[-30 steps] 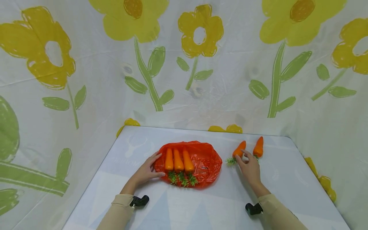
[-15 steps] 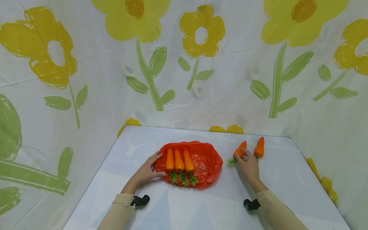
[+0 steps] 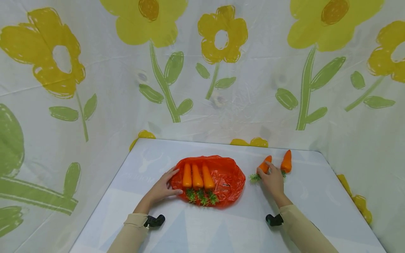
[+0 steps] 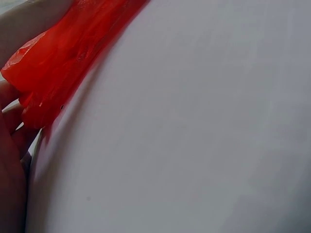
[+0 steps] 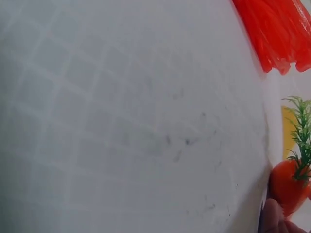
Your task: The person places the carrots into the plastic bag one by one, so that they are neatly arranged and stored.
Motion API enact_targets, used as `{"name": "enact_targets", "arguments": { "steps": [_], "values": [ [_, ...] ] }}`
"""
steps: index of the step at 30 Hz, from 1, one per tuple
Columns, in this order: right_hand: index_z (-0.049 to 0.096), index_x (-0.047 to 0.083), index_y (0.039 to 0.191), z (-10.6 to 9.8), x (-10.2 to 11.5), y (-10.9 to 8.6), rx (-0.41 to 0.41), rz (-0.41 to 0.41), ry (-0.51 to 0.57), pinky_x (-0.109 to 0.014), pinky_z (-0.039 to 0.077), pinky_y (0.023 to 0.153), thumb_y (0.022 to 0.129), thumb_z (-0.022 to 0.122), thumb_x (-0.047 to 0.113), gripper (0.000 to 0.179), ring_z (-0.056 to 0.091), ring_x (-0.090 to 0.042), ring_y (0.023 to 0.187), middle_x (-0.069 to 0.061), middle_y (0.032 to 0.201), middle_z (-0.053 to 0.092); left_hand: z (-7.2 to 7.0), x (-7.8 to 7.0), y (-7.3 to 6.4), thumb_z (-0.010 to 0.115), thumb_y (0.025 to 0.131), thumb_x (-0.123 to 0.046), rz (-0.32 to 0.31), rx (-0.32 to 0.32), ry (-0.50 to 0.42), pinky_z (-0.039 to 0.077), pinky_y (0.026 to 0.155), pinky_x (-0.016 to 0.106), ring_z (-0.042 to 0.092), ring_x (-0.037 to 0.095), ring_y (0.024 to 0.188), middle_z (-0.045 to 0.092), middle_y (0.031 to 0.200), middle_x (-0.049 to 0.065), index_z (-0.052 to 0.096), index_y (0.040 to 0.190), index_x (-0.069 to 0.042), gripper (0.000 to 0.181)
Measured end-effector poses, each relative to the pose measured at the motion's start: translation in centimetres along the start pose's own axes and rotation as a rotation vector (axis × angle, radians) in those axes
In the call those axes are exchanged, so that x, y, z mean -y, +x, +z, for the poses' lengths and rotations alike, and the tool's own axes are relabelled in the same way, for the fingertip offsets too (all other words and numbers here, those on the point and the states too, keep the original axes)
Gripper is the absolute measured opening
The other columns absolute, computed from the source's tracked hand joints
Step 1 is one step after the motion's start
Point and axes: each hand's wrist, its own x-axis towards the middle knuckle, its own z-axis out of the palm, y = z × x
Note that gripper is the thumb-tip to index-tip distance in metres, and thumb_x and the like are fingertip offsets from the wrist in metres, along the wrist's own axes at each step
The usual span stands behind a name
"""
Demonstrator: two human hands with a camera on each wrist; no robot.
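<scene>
My left hand (image 3: 161, 187) holds the left edge of a red plastic bag (image 3: 229, 181), spread out on the table. Its thumb and fingers also reach the red film (image 4: 73, 58) in the left wrist view. Three orange carrots (image 3: 197, 179) with green tops lie side by side on the bag's left half. Right of it, my right hand (image 3: 274, 181) pinches another carrot (image 3: 265, 164) between thumb and fingers, its leafy top (image 3: 254, 177) pointing left and towards me. That carrot (image 5: 286, 182) is partly cut off in the right wrist view. One more carrot (image 3: 286, 161) lies just beyond, untouched.
A pale printed table (image 3: 202, 228) carries everything. A white cloth with yellow flowers (image 3: 221, 38) hangs behind and at both sides. Each wrist wears a black camera mount (image 3: 155, 221).
My right hand and forearm have shifted slightly left while the fingers stay at the carrot. The left hand, the bag and its three carrots look unchanged.
</scene>
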Motion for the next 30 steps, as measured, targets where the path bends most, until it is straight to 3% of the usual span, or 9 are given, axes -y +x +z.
{"name": "enact_targets", "arguments": {
  "steps": [7, 13, 20, 30],
  "values": [
    [0.054, -0.001, 0.144, 0.0, -0.1, 0.0, 0.021, -0.031, -0.014, -0.063, 0.037, 0.109, 0.098, 0.063, 0.028, 0.055, 0.044, -0.046, 0.126, -0.032, 0.139, 0.050, 0.0, -0.1, 0.0, 0.085, 0.081, -0.044, 0.000, 0.002, 0.000, 0.024, 0.118, 0.064, 0.021, 0.040, 0.152, 0.020, 0.169, 0.008, 0.037, 0.158, -0.011, 0.097],
    [0.053, 0.001, 0.145, 0.1, -0.1, -0.2, 0.047, -0.028, -0.015, -0.062, 0.038, 0.109, 0.098, 0.062, 0.026, 0.053, 0.047, -0.045, 0.124, -0.031, 0.143, 0.049, -0.1, -0.2, 0.0, 0.085, 0.080, -0.044, -0.010, 0.003, 0.001, 0.024, 0.118, 0.064, 0.021, 0.040, 0.152, 0.020, 0.169, 0.008, 0.037, 0.158, -0.011, 0.097],
    [0.054, 0.001, 0.143, 0.0, 0.0, -0.8, 0.065, -0.034, -0.008, -0.057, 0.047, 0.100, 0.096, 0.062, 0.022, 0.053, 0.050, -0.041, 0.113, -0.030, 0.141, 0.051, -0.1, -0.1, 0.0, 0.085, 0.080, -0.042, 0.007, -0.003, -0.002, 0.024, 0.118, 0.063, 0.021, 0.040, 0.152, 0.020, 0.169, 0.009, 0.038, 0.158, -0.010, 0.096],
    [0.057, 0.003, 0.141, 0.3, -0.1, -1.4, 0.081, -0.039, -0.016, -0.059, 0.044, 0.103, 0.096, 0.065, 0.026, 0.051, 0.050, -0.042, 0.118, -0.029, 0.139, 0.052, 0.0, 0.0, 0.0, 0.085, 0.080, -0.043, 0.009, -0.003, -0.007, 0.024, 0.118, 0.065, 0.022, 0.041, 0.151, 0.020, 0.169, 0.008, 0.038, 0.158, -0.010, 0.097]
  ]
}}
